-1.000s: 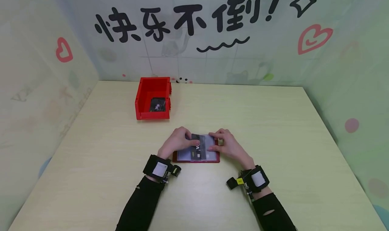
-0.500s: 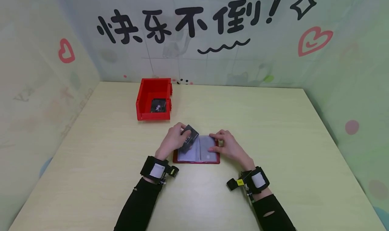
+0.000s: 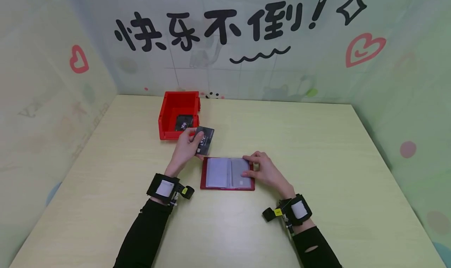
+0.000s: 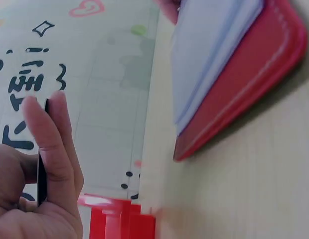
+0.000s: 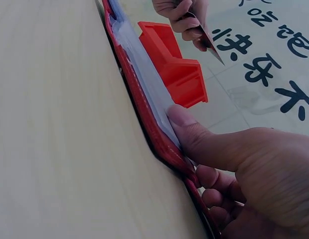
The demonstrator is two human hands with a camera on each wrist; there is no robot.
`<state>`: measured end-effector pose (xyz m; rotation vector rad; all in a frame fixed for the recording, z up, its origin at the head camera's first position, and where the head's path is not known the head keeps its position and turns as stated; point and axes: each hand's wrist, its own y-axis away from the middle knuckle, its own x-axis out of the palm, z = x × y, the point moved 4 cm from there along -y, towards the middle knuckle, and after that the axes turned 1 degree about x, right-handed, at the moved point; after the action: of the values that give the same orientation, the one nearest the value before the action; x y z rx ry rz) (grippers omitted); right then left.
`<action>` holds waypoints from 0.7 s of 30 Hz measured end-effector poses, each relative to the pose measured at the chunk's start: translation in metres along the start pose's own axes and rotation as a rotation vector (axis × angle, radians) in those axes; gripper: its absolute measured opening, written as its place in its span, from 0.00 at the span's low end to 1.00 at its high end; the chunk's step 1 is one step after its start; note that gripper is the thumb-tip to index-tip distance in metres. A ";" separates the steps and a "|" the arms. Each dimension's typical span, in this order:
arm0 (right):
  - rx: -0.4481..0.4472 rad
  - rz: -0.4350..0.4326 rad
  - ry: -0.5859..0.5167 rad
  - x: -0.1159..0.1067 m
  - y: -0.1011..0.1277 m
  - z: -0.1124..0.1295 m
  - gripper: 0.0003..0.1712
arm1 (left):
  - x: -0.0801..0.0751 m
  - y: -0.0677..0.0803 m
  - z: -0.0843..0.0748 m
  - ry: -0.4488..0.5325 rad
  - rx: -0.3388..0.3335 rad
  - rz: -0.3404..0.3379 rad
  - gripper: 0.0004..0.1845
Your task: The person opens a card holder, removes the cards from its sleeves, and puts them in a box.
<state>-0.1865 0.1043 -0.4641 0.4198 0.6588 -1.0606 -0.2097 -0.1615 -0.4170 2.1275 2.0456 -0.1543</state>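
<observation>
My left hand [image 3: 184, 148] pinches a black card [image 3: 206, 141] between thumb and fingers, raised near the front of the red bin [image 3: 170, 135]. In the left wrist view the card [image 4: 42, 179] shows edge-on between the fingers. A card holder [image 3: 217, 174] with a red cover and clear plastic sleeves lies spread on the table. At its right side my right hand [image 3: 266, 171] grips the edge. The right wrist view has the thumb on the sleeves [image 5: 149, 89] and the other fingers curled by the red cover [image 5: 169, 154].
Another black card [image 3: 184, 122], marked "Vip", lies inside the red bin. The pale wooden table [image 3: 299, 134] meets a printed backdrop [image 3: 141, 76] at the back and both sides.
My left hand has lifted the black card off the card holder's sleeves and carried it up and left toward the red bin. The right hand keeps its grip on the holder.
</observation>
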 end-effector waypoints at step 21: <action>-0.009 -0.003 -0.020 0.000 0.000 0.001 0.33 | -0.062 -0.043 -0.013 -0.283 0.034 -0.300 0.29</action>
<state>-0.1860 0.1033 -0.4635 0.4001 0.6458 -1.0631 -0.2565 -0.2183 -0.3943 1.6870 2.1828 -0.5032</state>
